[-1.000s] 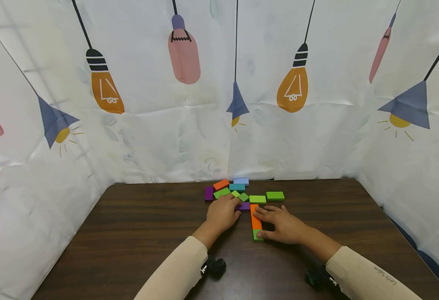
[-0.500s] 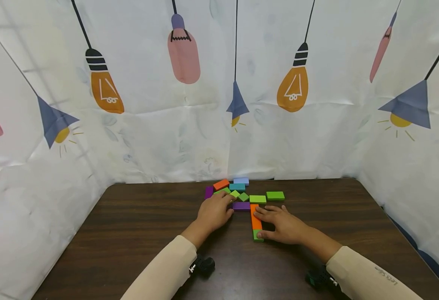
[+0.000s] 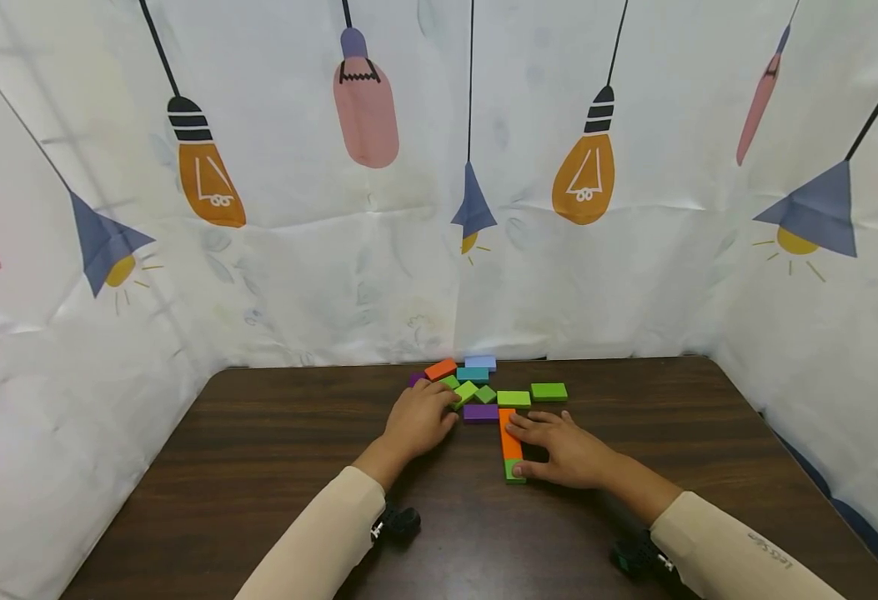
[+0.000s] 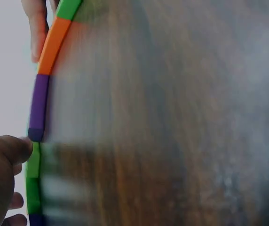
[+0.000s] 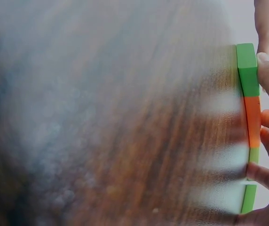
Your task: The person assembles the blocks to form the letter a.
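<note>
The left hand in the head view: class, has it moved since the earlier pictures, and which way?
Yes: the left hand has moved left, away from the purple block it partly hid before.

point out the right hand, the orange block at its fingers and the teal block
Right hand [image 3: 564, 452], head view, back of the hand.
Orange block [image 3: 512, 447], head view, near half of top face.
Teal block [image 3: 472, 374], head view, middle of top face.

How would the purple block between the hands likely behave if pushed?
The purple block looks stiff, given its straight edges. Lying flat, it would probably slide rather than roll or tip. Pushed rightward, it would likely nudge the orange block at its end.
</note>
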The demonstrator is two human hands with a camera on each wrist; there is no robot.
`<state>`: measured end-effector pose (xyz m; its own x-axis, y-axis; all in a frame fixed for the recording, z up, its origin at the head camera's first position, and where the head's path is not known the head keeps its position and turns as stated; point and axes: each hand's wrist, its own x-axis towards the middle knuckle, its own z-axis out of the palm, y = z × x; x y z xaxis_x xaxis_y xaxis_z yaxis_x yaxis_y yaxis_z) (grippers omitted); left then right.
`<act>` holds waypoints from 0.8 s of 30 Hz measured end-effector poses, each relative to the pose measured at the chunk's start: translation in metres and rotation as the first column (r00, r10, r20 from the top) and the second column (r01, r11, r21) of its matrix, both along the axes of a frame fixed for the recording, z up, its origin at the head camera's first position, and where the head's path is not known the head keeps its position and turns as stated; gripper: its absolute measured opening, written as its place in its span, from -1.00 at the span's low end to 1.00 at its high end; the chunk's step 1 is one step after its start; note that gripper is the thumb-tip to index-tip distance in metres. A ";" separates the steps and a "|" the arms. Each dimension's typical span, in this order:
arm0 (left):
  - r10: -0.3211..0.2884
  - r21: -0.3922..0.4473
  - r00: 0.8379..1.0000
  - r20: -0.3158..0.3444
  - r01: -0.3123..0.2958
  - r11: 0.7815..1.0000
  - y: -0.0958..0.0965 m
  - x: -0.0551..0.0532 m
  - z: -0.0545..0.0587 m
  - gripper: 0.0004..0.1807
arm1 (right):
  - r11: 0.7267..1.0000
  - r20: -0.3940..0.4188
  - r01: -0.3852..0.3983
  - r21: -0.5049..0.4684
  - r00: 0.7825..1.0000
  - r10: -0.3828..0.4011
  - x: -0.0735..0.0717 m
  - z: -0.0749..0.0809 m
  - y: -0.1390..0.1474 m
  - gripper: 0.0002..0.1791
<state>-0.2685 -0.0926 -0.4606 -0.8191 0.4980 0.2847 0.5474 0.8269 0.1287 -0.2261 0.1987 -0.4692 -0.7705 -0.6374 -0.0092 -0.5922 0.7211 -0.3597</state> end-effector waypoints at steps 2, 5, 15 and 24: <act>0.011 -0.015 1.000 -0.002 -0.011 1.000 0.000 -0.001 -0.002 -0.69 | 1.000 0.002 -0.001 -0.003 1.000 0.001 0.000 0.000 0.000 -0.11; 0.027 -0.028 0.999 -0.019 -0.028 0.999 0.000 -0.002 -0.004 -0.72 | 1.000 -0.001 -0.001 -0.002 1.000 0.001 -0.001 -0.001 0.000 -0.11; 0.111 -0.037 0.993 -0.048 -0.113 0.993 -0.012 -0.009 -0.005 -0.83 | 1.000 -0.008 0.003 0.009 1.000 -0.002 -0.001 -0.002 0.000 -0.10; 0.126 -0.031 0.990 -0.054 -0.128 0.991 -0.018 -0.010 -0.001 -0.94 | 1.000 0.000 0.003 0.009 1.000 -0.003 -0.001 -0.002 0.000 -0.09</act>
<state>-0.2785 -0.1103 -0.4621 -0.8609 0.4007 0.3135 0.4427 0.8937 0.0733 -0.2268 0.1988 -0.4708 -0.7723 -0.6351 -0.0151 -0.5900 0.7260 -0.3533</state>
